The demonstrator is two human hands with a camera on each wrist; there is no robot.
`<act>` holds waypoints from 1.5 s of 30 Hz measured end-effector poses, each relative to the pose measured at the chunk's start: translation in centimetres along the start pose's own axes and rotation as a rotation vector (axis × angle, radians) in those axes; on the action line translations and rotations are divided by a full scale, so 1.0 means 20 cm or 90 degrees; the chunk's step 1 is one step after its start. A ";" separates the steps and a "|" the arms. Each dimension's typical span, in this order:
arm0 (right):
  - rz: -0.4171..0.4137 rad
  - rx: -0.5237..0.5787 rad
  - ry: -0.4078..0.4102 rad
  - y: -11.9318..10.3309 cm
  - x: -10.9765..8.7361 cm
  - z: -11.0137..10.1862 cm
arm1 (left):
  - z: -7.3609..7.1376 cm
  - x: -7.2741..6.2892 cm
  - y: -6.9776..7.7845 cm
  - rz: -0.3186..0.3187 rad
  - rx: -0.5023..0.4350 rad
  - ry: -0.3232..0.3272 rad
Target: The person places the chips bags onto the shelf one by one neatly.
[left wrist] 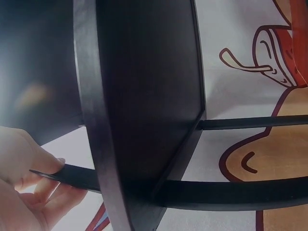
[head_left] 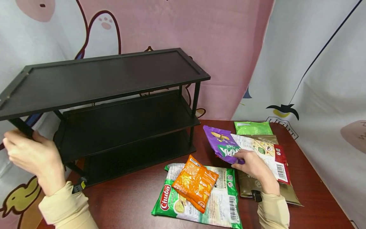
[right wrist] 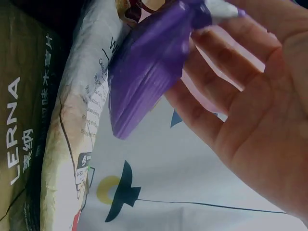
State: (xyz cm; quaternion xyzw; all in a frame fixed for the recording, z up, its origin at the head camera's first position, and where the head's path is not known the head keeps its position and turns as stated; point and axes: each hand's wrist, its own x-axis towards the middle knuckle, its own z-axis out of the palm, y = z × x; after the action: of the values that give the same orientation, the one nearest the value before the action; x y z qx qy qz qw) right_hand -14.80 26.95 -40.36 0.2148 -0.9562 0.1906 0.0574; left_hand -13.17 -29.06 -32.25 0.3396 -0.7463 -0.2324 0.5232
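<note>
My left hand (head_left: 34, 156) grips a black post of the three-tier shelf rack (head_left: 114, 117), just under its top board; the left wrist view shows thumb and fingers (left wrist: 62, 197) around that post (left wrist: 79, 177). On the right, my right hand (head_left: 254, 165) pinches a corner of a purple snack bag (head_left: 223, 143), which is tilted up over the table beside the rack. In the right wrist view the purple bag (right wrist: 149, 67) hangs from the fingertips. A white and red bag (head_left: 266, 156) lies behind that hand, on top of a brown bag (head_left: 248, 184).
An orange snack bag (head_left: 195, 184) rests on a large green and white Chuba bag (head_left: 220, 203) at the front of the table (head_left: 125, 203). A bright green packet (head_left: 253, 128) lies at the back right. Printed cloth (head_left: 223, 57) hangs behind the rack.
</note>
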 end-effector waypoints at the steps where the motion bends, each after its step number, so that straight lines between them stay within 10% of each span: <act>1: 0.005 0.006 -0.013 0.00 0.00 0.00 | 0.00 0.00 0.00 0.000 0.000 -0.001; 6: 0.056 0.050 -0.046 0.00 0.00 0.01 | 0.00 0.00 0.00 -0.001 0.003 -0.006; 14: 0.216 0.029 0.057 0.02 0.04 0.00 | 0.00 0.00 0.00 -0.005 0.009 -0.005; 20: 0.345 0.017 -0.087 0.06 0.07 0.01 | 0.00 0.00 0.00 -0.007 0.011 -0.009; 25: 0.353 0.005 -0.123 0.08 0.08 0.06 | 0.00 0.00 0.00 -0.005 0.015 -0.015; 45: 0.251 -0.103 0.089 0.04 0.06 -0.05 | -0.01 0.00 0.00 0.008 0.012 -0.015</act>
State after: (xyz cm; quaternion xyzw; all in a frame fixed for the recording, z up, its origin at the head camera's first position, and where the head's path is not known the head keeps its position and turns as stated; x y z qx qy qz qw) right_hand -16.13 27.61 -39.44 0.0044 -0.9855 0.1354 0.1017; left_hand -13.01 -29.01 -32.26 0.3375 -0.7565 -0.2259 0.5126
